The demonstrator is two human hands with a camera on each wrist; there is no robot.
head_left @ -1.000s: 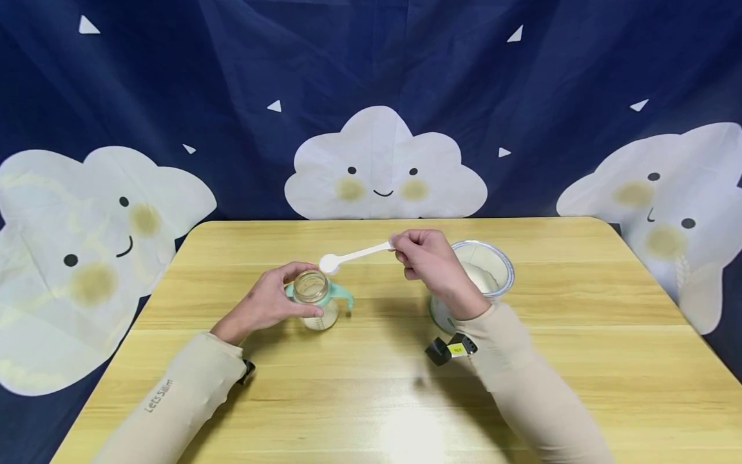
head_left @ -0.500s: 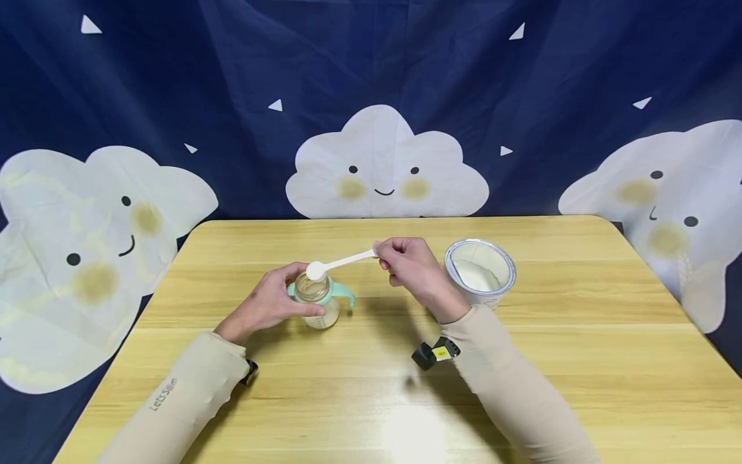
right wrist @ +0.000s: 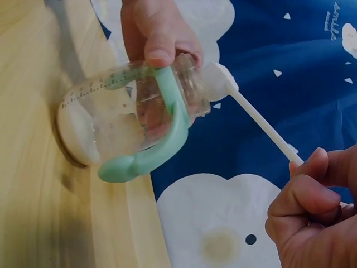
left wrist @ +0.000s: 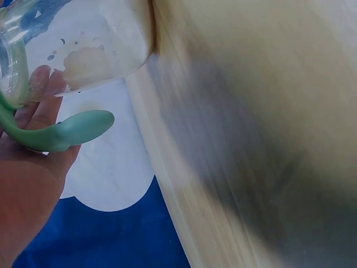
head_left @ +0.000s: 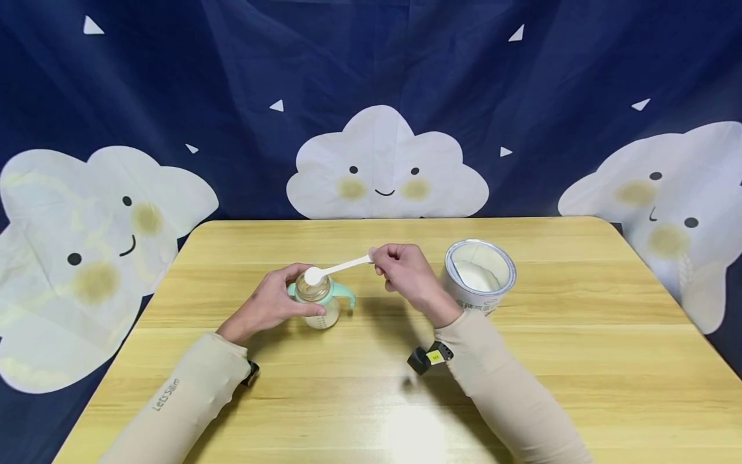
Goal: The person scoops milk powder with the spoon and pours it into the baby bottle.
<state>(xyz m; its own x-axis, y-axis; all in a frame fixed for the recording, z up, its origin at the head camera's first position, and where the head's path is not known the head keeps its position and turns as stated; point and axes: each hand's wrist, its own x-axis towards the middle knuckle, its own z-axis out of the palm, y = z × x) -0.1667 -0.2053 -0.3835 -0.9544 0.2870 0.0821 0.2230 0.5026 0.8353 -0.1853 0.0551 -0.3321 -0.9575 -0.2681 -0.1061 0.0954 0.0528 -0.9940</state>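
Observation:
A clear baby bottle (head_left: pixel 322 318) with a green two-handled collar (right wrist: pixel 175 125) stands upright and uncapped on the table. My left hand (head_left: pixel 272 299) grips it round the collar, thumb on the near side. White powder lies at its bottom in the right wrist view. My right hand (head_left: pixel 406 270) pinches the end of a long white measuring scoop (head_left: pixel 346 264). The scoop's bowl (right wrist: pixel 219 81), heaped with white powder, is at the bottle's open mouth. To the right stands an open can of milk powder (head_left: pixel 480 276), partly filled. In the left wrist view, fingers (left wrist: pixel 42 84) show behind the bottle.
The wooden table (head_left: pixel 348 399) has rounded far corners. Behind it hangs a dark blue curtain (head_left: pixel 243 64) with smiling white clouds. A black wrist camera (head_left: pixel 426 358) sits on the right sleeve, low over the tabletop.
My right hand has moved left and slightly down, bringing the scoop from beside the bottle's rim to over its mouth. More of the can now shows. The left hand and bottle stay in place.

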